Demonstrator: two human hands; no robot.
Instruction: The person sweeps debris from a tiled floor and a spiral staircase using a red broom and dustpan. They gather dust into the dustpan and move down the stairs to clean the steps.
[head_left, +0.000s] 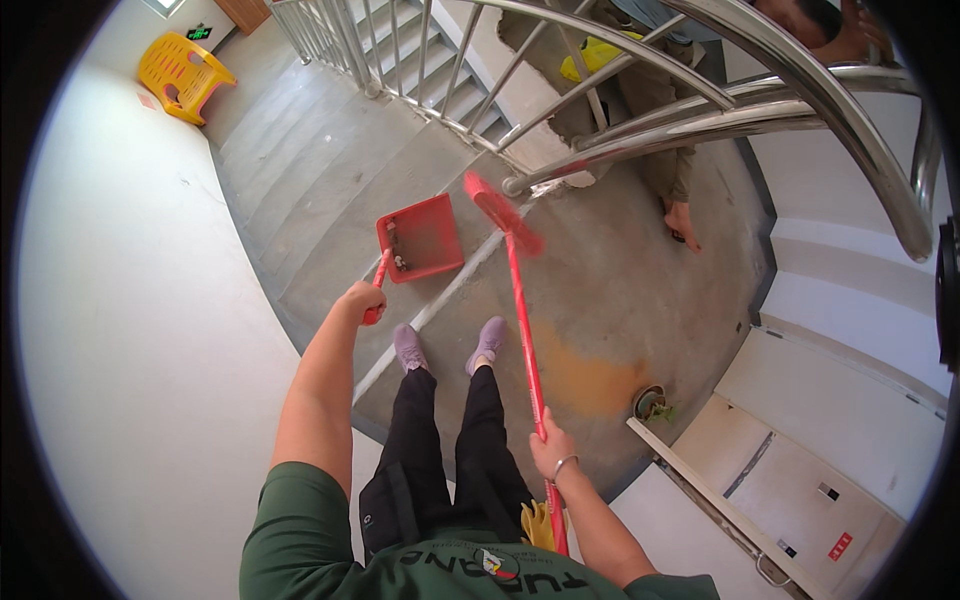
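Note:
My left hand (365, 300) grips the handle of a red plastic dustpan (429, 238). The pan is over the stair just past the landing's edge, with some grey debris along its inner side near the handle; whether it touches the step I cannot tell. A red broom (527, 330) slants up from my waist, and my right hand (553, 444), with a bracelet at the wrist, is closed around its handle. The broom's red bristle head (502, 214) is beside the foot of the metal railing, a little right of the dustpan.
A stainless-steel railing (622, 142) borders the concrete stairs (322, 172). Behind it crouches another person (660, 135), one foot on the landing. A yellow plastic chair (184, 79) is at the far left wall. A potted plant (649, 403) stands by the white door (787, 480).

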